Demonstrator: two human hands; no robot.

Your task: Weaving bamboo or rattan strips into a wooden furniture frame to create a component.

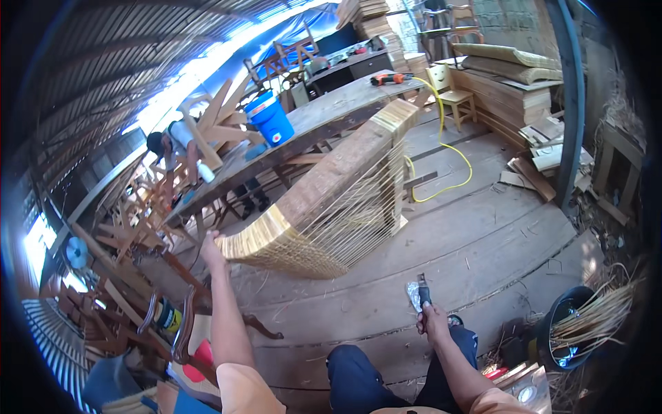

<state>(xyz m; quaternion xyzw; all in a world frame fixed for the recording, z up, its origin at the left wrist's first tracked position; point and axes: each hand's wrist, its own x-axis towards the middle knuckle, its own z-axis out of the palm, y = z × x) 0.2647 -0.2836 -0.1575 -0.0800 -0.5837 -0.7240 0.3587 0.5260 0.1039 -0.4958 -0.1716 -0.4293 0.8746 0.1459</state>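
Note:
My left hand (212,250) is closed on the near-left corner of a wooden frame (324,181) woven with pale straw-like strands, which is tilted up on the plank floor (496,262). Tight wrapping covers its corners, and rows of strands stretch beneath the long rail. My right hand (431,322) grips a dark-handled hand tool (425,293) with a metal tip, held low over the floor to the right of the frame. A small silvery crumpled piece (414,297) shows beside the tool; whether they touch I cannot tell. My knees are bent below both hands.
A long worktable (331,103) behind bears an orange drill (389,79) with a yellow cord and a blue bucket (269,121). Another person (183,141) bends at its left. Stacked boards (503,103) stand right, a bucket of straw (565,328) lower right, chair parts left.

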